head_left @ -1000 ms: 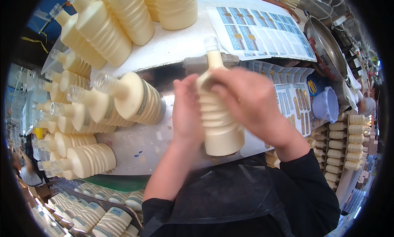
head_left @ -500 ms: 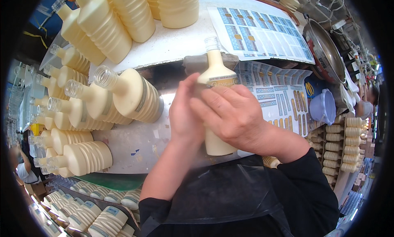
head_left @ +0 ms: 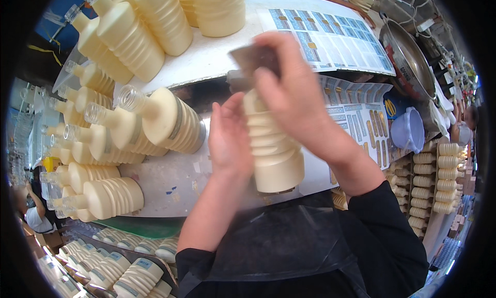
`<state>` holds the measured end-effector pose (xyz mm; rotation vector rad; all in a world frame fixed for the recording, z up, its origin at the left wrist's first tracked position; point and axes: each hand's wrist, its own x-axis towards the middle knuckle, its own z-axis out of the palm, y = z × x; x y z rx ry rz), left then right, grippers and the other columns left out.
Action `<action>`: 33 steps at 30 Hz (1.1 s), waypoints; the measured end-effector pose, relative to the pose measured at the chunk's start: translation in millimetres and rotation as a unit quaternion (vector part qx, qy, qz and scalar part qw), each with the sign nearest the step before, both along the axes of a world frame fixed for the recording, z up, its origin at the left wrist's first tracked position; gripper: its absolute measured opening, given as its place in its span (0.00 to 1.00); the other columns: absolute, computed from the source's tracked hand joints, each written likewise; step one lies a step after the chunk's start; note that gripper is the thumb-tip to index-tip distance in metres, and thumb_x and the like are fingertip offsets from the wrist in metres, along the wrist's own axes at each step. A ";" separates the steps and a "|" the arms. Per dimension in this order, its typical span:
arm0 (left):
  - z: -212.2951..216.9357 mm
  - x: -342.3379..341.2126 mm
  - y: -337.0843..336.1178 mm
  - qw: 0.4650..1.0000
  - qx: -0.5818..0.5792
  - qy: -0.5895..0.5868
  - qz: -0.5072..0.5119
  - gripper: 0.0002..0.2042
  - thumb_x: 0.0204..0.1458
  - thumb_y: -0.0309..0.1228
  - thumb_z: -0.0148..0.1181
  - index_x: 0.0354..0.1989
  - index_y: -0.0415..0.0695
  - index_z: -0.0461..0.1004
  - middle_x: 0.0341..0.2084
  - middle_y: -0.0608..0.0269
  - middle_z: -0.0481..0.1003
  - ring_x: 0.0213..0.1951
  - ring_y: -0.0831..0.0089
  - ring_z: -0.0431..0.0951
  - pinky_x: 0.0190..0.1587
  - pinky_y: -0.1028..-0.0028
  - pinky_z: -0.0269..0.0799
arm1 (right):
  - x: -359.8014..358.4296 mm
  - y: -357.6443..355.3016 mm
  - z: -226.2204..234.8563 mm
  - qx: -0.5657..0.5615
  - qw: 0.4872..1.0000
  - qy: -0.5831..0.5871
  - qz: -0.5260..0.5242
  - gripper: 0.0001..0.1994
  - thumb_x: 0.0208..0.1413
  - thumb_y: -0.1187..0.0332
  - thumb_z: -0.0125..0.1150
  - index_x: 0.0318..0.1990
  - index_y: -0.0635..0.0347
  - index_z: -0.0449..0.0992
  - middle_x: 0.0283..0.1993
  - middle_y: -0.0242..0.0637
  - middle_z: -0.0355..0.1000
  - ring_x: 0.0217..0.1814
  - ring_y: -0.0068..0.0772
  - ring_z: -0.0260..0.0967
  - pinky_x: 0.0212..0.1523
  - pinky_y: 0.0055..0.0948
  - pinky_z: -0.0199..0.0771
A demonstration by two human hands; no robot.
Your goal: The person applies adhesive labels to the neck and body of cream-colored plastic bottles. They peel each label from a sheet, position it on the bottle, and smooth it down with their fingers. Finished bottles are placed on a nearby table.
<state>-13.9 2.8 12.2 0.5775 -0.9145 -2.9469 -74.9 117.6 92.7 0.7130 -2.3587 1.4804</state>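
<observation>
A cream-coloured ribbed bottle (head_left: 276, 163) lies in front of me with its base toward me. Its neck end is hidden behind my right hand (head_left: 287, 81). That hand is closed on a dark, flat, squared scraper (head_left: 256, 58), lifted over the bottle's far end and somewhat blurred. Along the bottle's left side rests my left hand (head_left: 230, 135), its palm turned to the bottle and its fingers stretched out, slightly apart. A grey block (head_left: 238, 81) shows beyond the left fingertips, partly covered.
Several cream bottles (head_left: 165, 120) crowd the bench's left side, with more on the white shelf (head_left: 217, 55) behind. Sheets of blue and gold labels (head_left: 356, 117) lie to the right. A lilac bucket (head_left: 408, 130) and a metal pan (head_left: 411, 55) stand farther right, near stacked bottles.
My right hand has come off the bottle's front and moved up and away, showing the dark scraper. The bottle's ribbed body is now uncovered; my left hand stays beside it.
</observation>
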 end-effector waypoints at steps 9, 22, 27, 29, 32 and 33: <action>2.6 13.0 0.7 0.978 -0.198 0.050 -0.034 0.25 0.70 0.41 0.49 0.70 0.39 0.60 0.60 0.54 0.70 0.61 0.65 0.70 0.66 0.65 0.65 | 2.4 35.2 -30.0 0.053 0.995 -0.039 -0.077 0.20 0.63 0.75 0.52 0.62 0.64 0.64 0.62 0.55 0.67 0.65 0.59 0.66 0.65 0.47 0.66; 14.2 8.7 11.7 0.918 -0.384 0.030 -0.093 0.44 0.54 0.26 0.64 0.77 0.41 0.44 0.63 0.48 0.67 0.61 0.63 0.72 0.64 0.65 0.69 | -11.4 68.4 -77.6 -0.091 0.990 -0.096 -0.045 0.22 0.65 0.74 0.53 0.65 0.60 0.61 0.65 0.54 0.66 0.67 0.58 0.66 0.66 0.46 0.66; -16.2 5.3 1.8 0.945 -0.306 0.070 -0.096 0.42 0.56 0.42 0.69 0.75 0.42 0.52 0.63 0.52 0.70 0.61 0.60 0.75 0.64 0.61 0.74 | -11.8 83.5 -77.5 -0.151 0.982 -0.096 -0.060 0.20 0.63 0.76 0.55 0.63 0.60 0.65 0.58 0.52 0.73 0.61 0.55 0.72 0.61 0.43 0.71; -26.4 5.1 -2.9 0.947 -0.287 0.091 -0.110 0.41 0.56 0.43 0.68 0.74 0.42 0.54 0.62 0.52 0.70 0.61 0.59 0.75 0.63 0.61 0.75 | -12.7 94.4 -74.4 -0.202 0.969 -0.136 -0.049 0.18 0.62 0.76 0.57 0.60 0.61 0.70 0.55 0.49 0.76 0.57 0.47 0.75 0.59 0.38 0.73; -17.9 7.9 0.2 0.952 -0.263 0.088 -0.127 0.41 0.57 0.45 0.68 0.73 0.42 0.54 0.62 0.52 0.70 0.61 0.59 0.75 0.63 0.60 0.75 | -14.4 107.7 -72.2 -0.299 0.933 -0.198 -0.019 0.09 0.67 0.74 0.57 0.50 0.61 0.79 0.49 0.33 0.78 0.49 0.20 0.74 0.50 0.23 0.75; -14.4 8.1 2.4 0.954 -0.256 0.084 -0.134 0.41 0.56 0.45 0.68 0.73 0.42 0.54 0.62 0.52 0.70 0.61 0.59 0.75 0.63 0.60 0.74 | -15.1 111.8 -70.8 -0.284 0.926 -0.248 -0.001 0.09 0.68 0.72 0.56 0.50 0.61 0.79 0.47 0.32 0.78 0.47 0.19 0.73 0.48 0.22 0.75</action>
